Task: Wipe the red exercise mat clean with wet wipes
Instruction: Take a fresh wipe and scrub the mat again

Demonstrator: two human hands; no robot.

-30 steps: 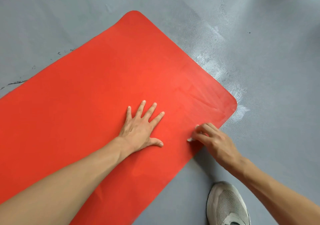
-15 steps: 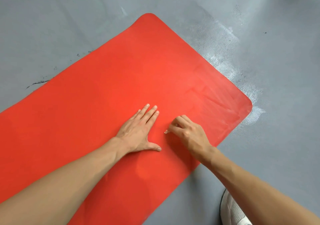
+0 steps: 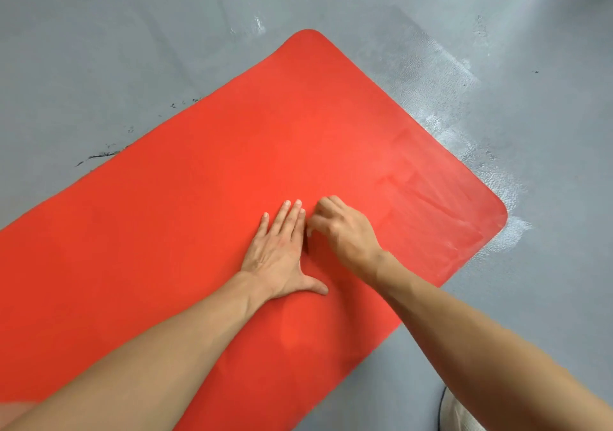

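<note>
1. Here, the red exercise mat (image 3: 205, 218) lies flat on the grey floor (image 3: 99, 48), running on a slant from the lower left to a rounded corner at the right.
2. The left hand (image 3: 282, 251) rests palm down on the mat near its middle, fingers straight and close together, thumb spread out to the side; it holds nothing.
3. The right hand (image 3: 341, 228) sits just beside the left, its curled fingers pressed down on the mat and almost touching the left hand's fingertips.
4. A wet wipe cannot be made out under the right hand; the fingers hide whatever they press, and the hand is slightly blurred, so what it clamps cannot be told.
5. Pale streaks (image 3: 428, 198) show on the mat between the right hand and the right-hand corner.
6. A whitish, shiny patch (image 3: 441, 98) marks the floor along the mat's far right edge and round that corner.
7. Dark scuff marks (image 3: 102, 155) sit on the floor just beyond the mat's far long edge, at the left.
8. A sliver of a light-coloured shoe (image 3: 464, 414) shows at the bottom right, partly behind the right forearm.
9. No container shows in view.
</note>
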